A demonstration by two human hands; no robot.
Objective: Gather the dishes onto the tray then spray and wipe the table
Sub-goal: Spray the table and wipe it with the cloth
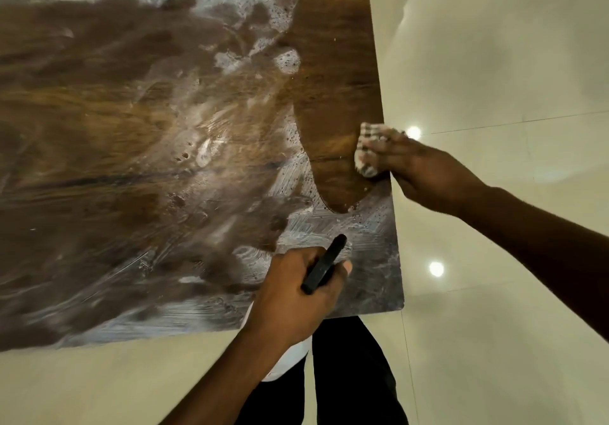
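A brown wooden table [138, 121] fills the view, smeared with whitish spray foam over most of its top. A clean dark strip [336, 72] runs along its right edge. My right hand [418, 167] grips a crumpled pale cloth [370, 147] at the right edge, at the near end of that strip. My left hand [296, 289] holds a spray bottle over the near right corner; its black trigger [324, 264] sticks up between my fingers and a bit of its white body [290, 358] shows below my wrist. No dishes or tray are in view.
Glossy pale floor tiles [494, 62] surround the table on the right and near sides, with ceiling lights reflected in them. My legs in dark trousers [352, 375] stand at the near right corner.
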